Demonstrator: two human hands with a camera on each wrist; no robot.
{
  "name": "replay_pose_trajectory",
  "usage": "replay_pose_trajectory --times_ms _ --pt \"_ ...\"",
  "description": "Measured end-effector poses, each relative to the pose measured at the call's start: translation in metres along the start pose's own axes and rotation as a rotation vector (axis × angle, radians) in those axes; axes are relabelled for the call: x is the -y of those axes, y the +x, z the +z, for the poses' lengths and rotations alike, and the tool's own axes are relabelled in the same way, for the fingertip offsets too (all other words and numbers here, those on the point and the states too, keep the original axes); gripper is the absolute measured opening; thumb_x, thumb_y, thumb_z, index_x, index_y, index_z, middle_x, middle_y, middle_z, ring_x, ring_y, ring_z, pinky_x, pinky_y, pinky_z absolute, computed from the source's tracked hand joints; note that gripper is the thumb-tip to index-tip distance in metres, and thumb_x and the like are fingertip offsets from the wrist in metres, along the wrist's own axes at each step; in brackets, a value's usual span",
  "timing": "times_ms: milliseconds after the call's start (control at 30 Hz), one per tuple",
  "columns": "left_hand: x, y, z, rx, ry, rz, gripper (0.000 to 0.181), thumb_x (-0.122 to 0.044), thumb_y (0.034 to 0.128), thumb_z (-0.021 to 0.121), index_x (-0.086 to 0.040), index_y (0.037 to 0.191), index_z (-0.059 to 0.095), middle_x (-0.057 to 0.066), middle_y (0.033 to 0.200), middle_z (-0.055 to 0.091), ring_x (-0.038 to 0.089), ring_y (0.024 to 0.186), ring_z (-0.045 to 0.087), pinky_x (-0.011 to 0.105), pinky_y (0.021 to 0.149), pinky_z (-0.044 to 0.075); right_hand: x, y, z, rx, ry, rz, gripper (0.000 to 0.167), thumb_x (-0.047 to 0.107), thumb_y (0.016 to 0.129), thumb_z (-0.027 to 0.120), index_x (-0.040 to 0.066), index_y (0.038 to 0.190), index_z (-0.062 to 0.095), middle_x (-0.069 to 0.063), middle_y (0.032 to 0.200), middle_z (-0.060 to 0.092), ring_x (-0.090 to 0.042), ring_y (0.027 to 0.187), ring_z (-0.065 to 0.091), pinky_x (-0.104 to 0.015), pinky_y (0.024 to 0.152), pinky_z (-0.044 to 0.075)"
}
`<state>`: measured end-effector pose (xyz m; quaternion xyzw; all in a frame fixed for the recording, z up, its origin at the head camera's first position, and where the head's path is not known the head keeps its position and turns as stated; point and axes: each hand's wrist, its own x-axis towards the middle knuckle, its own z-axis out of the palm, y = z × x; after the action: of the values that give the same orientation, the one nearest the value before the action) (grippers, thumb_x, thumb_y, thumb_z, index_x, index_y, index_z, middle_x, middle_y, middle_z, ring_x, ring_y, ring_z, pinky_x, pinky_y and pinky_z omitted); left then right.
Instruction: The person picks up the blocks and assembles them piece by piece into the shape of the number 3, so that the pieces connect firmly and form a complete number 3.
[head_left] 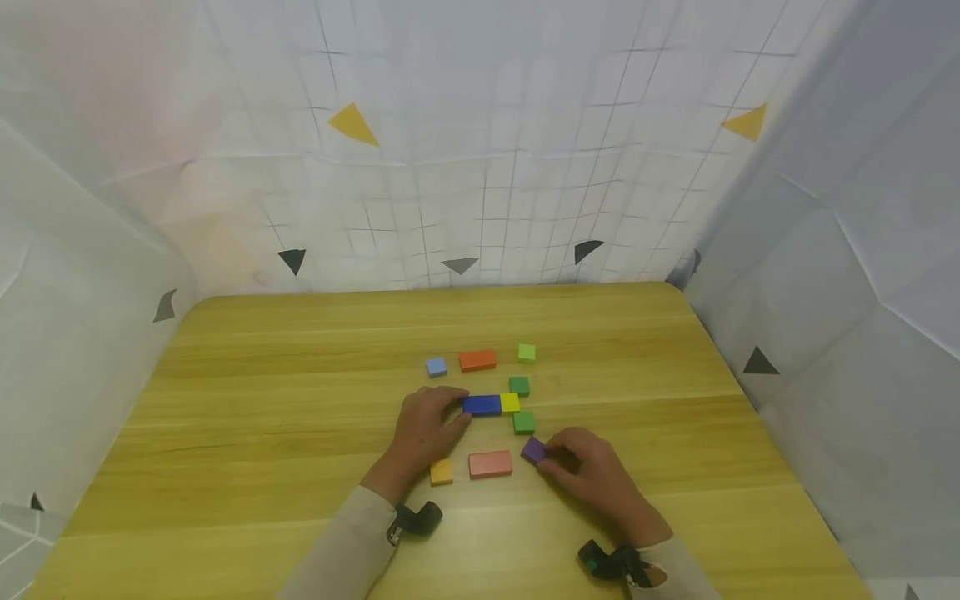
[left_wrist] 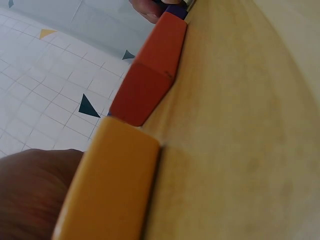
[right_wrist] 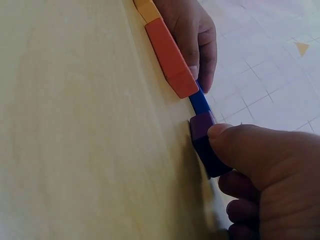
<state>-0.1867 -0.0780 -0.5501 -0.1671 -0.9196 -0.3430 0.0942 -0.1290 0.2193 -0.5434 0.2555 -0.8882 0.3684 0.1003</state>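
My left hand (head_left: 426, 427) holds the left end of a long dark blue block (head_left: 482, 405) between thumb and fingers. A yellow block (head_left: 510, 403) touches that block's right end. Two green blocks, one behind (head_left: 519, 386) and one in front (head_left: 523, 422), sit beside the yellow one. To the right, my right hand (head_left: 596, 471) pinches a small purple block (head_left: 533, 450) by its right side, thumb and index finger against it. In the right wrist view the thumb presses the purple block (right_wrist: 202, 127); its underside is in shadow.
A salmon-pink block (head_left: 490, 464) and an orange block (head_left: 441, 472) lie nearer the front, the orange one close to my left wrist. Behind stand a light blue block (head_left: 437, 367), a red-orange block (head_left: 477, 360) and a lime block (head_left: 527, 353). Patterned sheets (head_left: 480, 192) surround the wooden table (head_left: 262, 358).
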Motion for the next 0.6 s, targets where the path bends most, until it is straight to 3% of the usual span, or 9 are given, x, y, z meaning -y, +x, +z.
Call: replay_pose_trajectory --times_ms 600 --pt "0.0017 0.0004 0.0003 0.012 0.005 -0.001 0.034 -0.031 0.0890 0.073 -0.019 0.121 0.071 -0.005 0.116 0.072 0.019 0.103 0.062 0.043 0.092 0.045 -0.0027 0.0008 0.0048 -0.007 0.000 -0.027 0.022 0.024 0.081 0.083 0.018 0.098 0.071 0.012 0.099 0.067 -0.005 0.091 0.061 -0.030 0.079 0.053"
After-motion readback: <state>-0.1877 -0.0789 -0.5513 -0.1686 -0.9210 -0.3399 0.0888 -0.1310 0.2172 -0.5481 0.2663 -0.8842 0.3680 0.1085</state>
